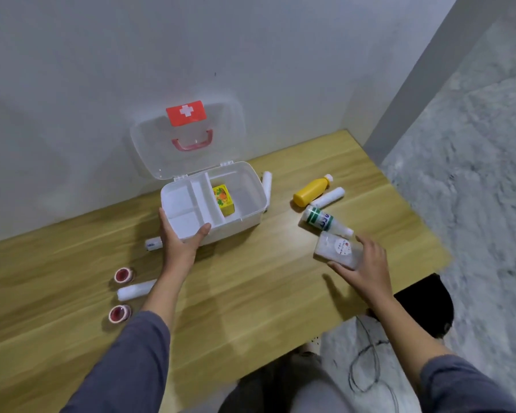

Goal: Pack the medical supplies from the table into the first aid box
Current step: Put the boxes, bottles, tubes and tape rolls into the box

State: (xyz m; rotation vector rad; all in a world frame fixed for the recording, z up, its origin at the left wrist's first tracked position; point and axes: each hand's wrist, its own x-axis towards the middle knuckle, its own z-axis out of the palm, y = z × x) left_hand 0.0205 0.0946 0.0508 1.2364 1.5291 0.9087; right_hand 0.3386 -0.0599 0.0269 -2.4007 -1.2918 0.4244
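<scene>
Right hand (362, 263) clamped on a clear rectangular plastic packet (335, 248) at four o'clock of the box | left hand (181, 239) gripped the near-left corner of the white plastic first aid box (251, 201), lid up | packet looked light, slick, slightly crushable; best held by long edges | yellow carton (223, 199) already inside.
</scene>
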